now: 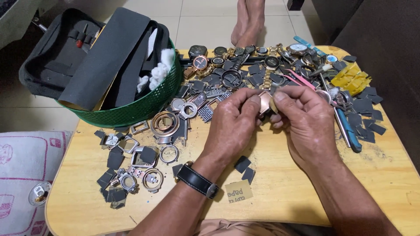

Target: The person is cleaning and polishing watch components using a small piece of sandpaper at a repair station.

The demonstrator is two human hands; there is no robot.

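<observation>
Both my hands meet above the middle of a small wooden table [280, 192]. My left hand [232, 124], with a black strap watch [197, 180] on its wrist, pinches a small rose-gold watch case [265, 103] between thumb and fingers. My right hand [306, 120] grips the same case from the right side, thumb on top. Most of the case is hidden by my fingers. Watches and watch parts lie scattered all around my hands.
A green mesh basket [144, 107] with dark foam sheets and white cotton stands at the back left, beside a black tool case [57, 57]. Metal bezels and cases [164, 124] lie left. Several watches [262, 61], dark square scraps, yellow links [352, 78] and a blue-handled tool [350, 131] lie behind and right.
</observation>
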